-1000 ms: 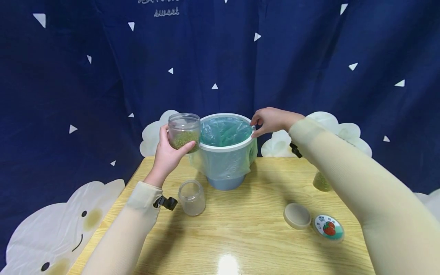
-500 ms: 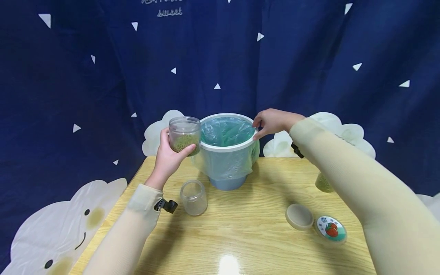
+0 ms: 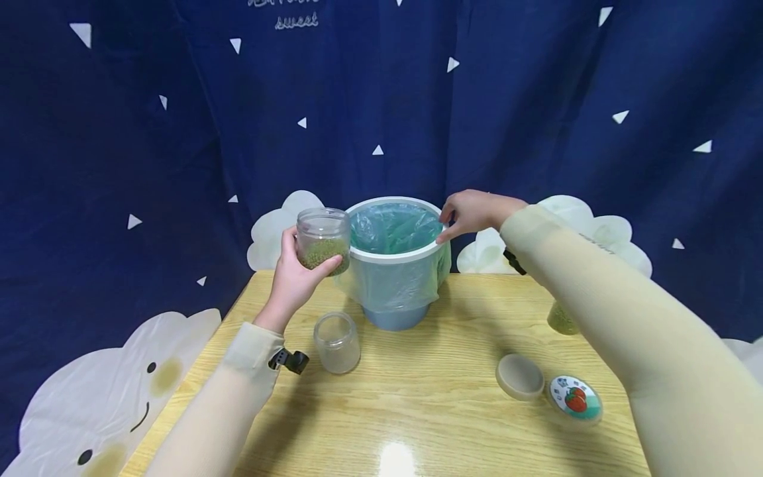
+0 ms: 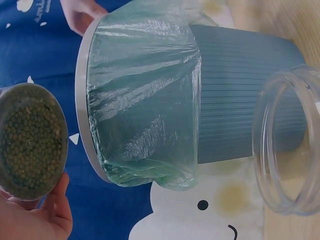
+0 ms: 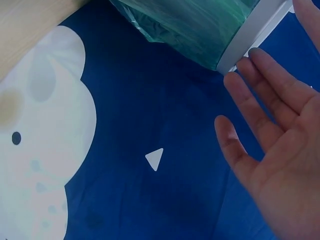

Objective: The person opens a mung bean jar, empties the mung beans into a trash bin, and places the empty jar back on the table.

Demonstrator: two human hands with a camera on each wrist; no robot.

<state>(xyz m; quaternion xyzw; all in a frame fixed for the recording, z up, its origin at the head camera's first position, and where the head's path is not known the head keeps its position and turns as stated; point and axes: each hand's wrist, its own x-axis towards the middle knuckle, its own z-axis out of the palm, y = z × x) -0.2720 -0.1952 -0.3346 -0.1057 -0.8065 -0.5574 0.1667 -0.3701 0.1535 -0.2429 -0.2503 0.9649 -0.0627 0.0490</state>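
Grip of left hand (image 3: pixel 293 281) round bean jar (image 3: pixel 323 250)

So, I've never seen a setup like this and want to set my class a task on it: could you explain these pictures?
There is no machine: a person works with two bare hands. One camera, worn on the head, looks forward and down; the other two sit on the wrists. The left hand holds a clear jar partly filled with small green beans. The right hand touches the white rim of a bin lined with a green bag. The wooden table also bears another clear jar, a plain lid and a strawberry lid.
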